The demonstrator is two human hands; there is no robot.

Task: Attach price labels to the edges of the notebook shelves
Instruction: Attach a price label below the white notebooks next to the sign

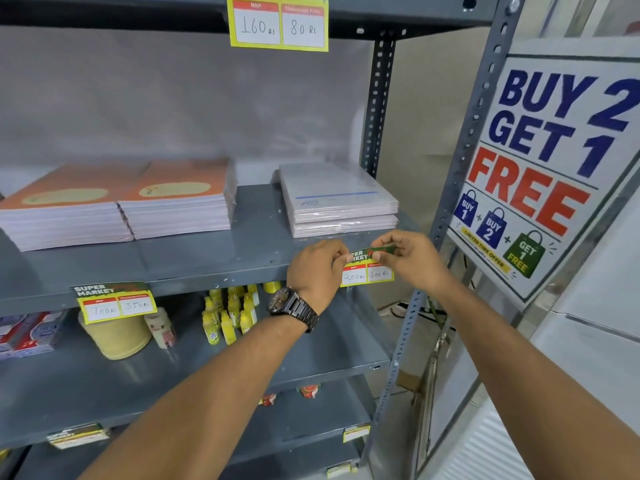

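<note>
A green and yellow price label (367, 270) reading 200 and 100 hangs at the front edge of the grey notebook shelf (207, 265), below a wrapped stack of white notebooks (337, 202). My left hand (317, 271), with a dark watch on its wrist, pinches the label's upper left corner. My right hand (410, 258) pinches its upper right part against the shelf edge. Two stacks of orange notebooks (117, 202) lie further left on the same shelf. Another label (116, 301) hangs on the edge below them.
A third label (278, 24) hangs from the shelf above. The lower shelf holds yellow bottles (230, 313), a tan roll (117, 336) and packets. A slotted grey upright (460, 161) stands to the right, with a "Buy 2 Get 1 Free" poster (547, 161) beyond it.
</note>
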